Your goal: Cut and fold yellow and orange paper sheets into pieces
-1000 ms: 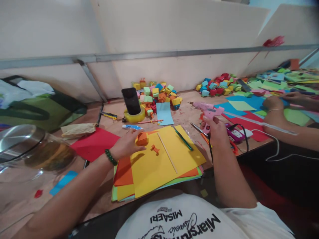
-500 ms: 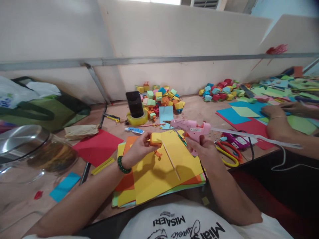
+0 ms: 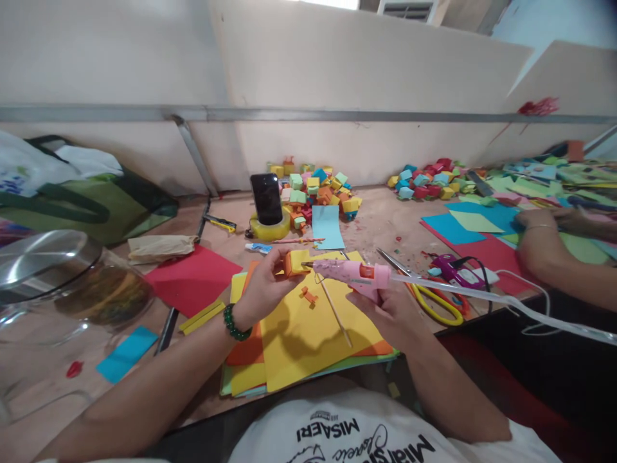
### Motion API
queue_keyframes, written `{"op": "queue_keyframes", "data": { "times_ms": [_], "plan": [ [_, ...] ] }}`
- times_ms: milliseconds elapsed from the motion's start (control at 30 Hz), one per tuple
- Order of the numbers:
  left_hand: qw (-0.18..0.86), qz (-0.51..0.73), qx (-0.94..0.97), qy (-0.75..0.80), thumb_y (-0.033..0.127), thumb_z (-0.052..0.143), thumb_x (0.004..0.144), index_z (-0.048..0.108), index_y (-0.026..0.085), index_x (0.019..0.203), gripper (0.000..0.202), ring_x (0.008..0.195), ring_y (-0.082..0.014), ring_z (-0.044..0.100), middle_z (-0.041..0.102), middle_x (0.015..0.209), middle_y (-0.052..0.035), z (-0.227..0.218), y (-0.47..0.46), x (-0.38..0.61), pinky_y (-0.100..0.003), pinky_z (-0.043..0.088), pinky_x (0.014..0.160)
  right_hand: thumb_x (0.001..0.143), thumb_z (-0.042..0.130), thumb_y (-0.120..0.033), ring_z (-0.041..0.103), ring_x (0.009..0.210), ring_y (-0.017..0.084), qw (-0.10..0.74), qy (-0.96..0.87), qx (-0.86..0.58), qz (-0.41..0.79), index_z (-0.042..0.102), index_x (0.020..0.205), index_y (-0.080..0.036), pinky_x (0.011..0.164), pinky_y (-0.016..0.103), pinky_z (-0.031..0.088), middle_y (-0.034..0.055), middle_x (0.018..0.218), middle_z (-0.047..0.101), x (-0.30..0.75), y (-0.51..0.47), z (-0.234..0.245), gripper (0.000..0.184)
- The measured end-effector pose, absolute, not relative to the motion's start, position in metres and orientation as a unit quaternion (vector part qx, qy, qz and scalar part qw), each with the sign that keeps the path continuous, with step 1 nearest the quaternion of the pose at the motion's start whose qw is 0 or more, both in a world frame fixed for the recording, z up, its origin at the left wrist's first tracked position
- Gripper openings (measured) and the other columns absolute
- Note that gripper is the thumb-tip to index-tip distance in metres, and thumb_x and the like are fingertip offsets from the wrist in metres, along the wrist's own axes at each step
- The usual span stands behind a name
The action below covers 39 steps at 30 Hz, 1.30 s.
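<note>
Between the fingers of my left hand is a small yellow and orange paper box, held above a stack of coloured paper. My right hand is wrapped round the handle of a pink glue gun. Its nozzle points left and meets the box's yellow face; whether it touches or hovers just in front, I cannot tell. A long clear glue stick trails out of the gun's back. On the yellow top sheet lie a small orange paper piece and a thin wooden stick.
Scissors and a purple device lie right of the stack. Behind it stand a phone in a tape roll and a pile of paper boxes. A glass jar is at left. Another person's arm reaches in at right.
The glue gun has come down and left, so its nozzle now meets the paper box. My left hand has shifted slightly left and up with the box. The scissors show more fully.
</note>
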<state>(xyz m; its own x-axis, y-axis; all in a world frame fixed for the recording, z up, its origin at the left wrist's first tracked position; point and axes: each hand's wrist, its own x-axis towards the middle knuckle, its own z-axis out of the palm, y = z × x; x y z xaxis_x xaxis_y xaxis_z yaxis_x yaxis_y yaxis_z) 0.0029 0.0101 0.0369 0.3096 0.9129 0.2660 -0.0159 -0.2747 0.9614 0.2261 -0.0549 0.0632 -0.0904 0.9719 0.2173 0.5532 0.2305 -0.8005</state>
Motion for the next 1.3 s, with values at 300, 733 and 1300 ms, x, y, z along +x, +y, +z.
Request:
{"op": "queue_keyframes", "data": {
  "times_ms": [300,733,1300],
  "plan": [
    [0.503,0.466,0.640,0.347,0.031,0.075,0.074,0.056,0.021,0.102,0.035,0.093,-0.0174,0.063,0.064,0.100,-0.0022,0.033,0.010,0.001,-0.029,0.054,0.081,0.086,0.048,-0.049,0.039,0.050,0.014,0.347,-0.720,-0.568,0.197,0.068,0.088,-0.017,0.048,0.026,0.035,-0.0025,0.052,0.042,0.230,-0.055,0.062,0.037],
    [0.598,0.407,0.606,0.333,0.033,0.081,0.069,0.057,0.019,0.095,0.038,0.082,-0.0153,0.063,0.064,0.090,-0.0007,0.041,0.009,-0.001,-0.028,0.053,0.075,0.091,0.047,-0.047,0.047,0.048,0.015,0.313,-0.771,-0.535,0.148,0.068,0.088,-0.018,0.049,0.026,0.038,-0.0010,0.052,0.051,0.245,-0.060,0.066,0.035],
    [0.595,0.391,0.614,0.340,0.036,0.083,0.066,0.060,0.019,0.093,0.038,0.080,-0.0161,0.065,0.067,0.088,-0.0018,0.037,0.009,0.000,-0.028,0.053,0.075,0.093,0.048,-0.042,0.065,0.107,0.026,0.331,-0.764,-0.478,0.280,0.062,0.128,-0.024,0.091,0.037,0.052,0.0060,0.112,0.071,0.244,-0.062,0.068,0.041]
  ]
}}
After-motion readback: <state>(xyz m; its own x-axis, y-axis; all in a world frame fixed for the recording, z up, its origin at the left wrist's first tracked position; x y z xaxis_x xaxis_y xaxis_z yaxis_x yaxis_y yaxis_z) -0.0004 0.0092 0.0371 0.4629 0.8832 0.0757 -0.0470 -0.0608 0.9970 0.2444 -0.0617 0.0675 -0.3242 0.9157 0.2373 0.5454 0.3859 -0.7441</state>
